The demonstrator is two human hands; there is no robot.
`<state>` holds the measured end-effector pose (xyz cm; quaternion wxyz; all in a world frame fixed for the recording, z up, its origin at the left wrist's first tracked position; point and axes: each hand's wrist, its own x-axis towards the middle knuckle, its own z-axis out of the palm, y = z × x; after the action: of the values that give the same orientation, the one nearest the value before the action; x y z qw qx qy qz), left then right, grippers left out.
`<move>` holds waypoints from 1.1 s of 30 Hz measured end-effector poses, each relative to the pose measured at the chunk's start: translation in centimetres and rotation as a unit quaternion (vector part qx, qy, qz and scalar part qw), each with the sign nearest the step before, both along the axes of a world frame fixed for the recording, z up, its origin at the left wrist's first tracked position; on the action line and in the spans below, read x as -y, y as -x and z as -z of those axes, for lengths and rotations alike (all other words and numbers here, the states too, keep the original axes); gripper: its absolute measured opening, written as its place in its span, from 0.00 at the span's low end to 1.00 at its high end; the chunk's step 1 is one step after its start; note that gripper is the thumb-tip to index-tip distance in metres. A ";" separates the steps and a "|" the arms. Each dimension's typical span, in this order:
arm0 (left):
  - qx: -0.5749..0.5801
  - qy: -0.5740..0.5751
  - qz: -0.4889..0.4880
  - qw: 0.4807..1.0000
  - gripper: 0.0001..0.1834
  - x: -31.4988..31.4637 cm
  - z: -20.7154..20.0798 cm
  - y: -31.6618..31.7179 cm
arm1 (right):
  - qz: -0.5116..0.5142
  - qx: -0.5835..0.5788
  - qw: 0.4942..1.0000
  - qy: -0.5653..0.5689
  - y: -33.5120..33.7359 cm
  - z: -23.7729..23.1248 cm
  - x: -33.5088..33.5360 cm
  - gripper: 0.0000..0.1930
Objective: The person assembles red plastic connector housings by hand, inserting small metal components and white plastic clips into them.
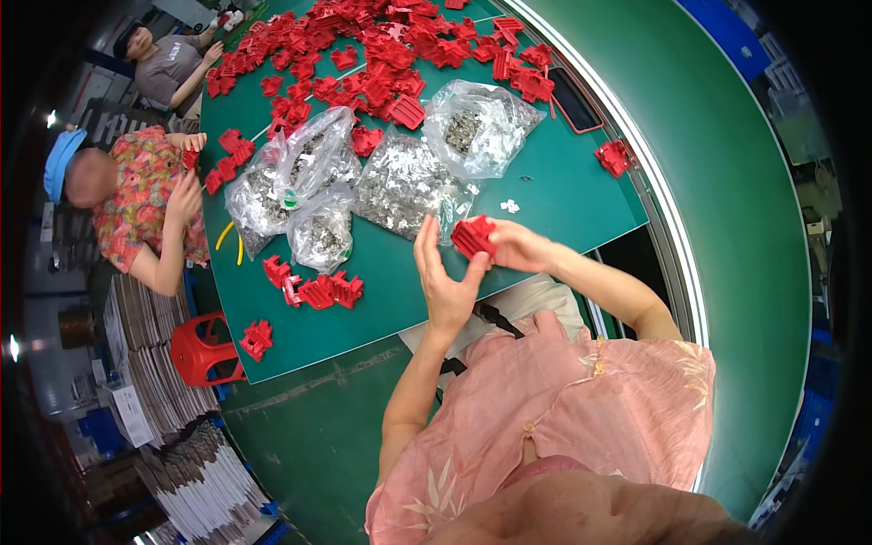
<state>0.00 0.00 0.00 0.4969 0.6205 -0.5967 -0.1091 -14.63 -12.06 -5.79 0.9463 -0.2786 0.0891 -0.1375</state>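
Over the near edge of the green table, my right hand (520,247) grips a red ribbed plastic part (472,237). Beside it, my left hand (447,286) has its fingers stretched out, its thumb close to the part's lower edge; whether they touch I cannot tell. Just beyond my hands lies a clear plastic bag (404,186) full of small metal pieces. Another clear bag (481,127) of such pieces sits farther off to the right. A few small pale pieces (510,206) lie loose on the table near my right hand.
More clear bags (259,195) stand to the left. A heap of red parts (381,54) covers the far table (581,200). A phone (575,98) lies by the right edge. Two people work at the left side. A red stool (204,350) stands beside stacked cardboard (150,331).
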 end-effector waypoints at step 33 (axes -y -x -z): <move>-0.001 -0.015 -0.030 0.999 0.31 -1.6 6.9 0.8 | 0.331 -0.494 0.526 0.608 5.3 -0.6 6.4 0.04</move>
<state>-0.79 1.64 -6.91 0.4914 0.6451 -0.5760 -0.1035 -19.93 -18.47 -5.24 0.2389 -0.7603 0.5228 -0.3024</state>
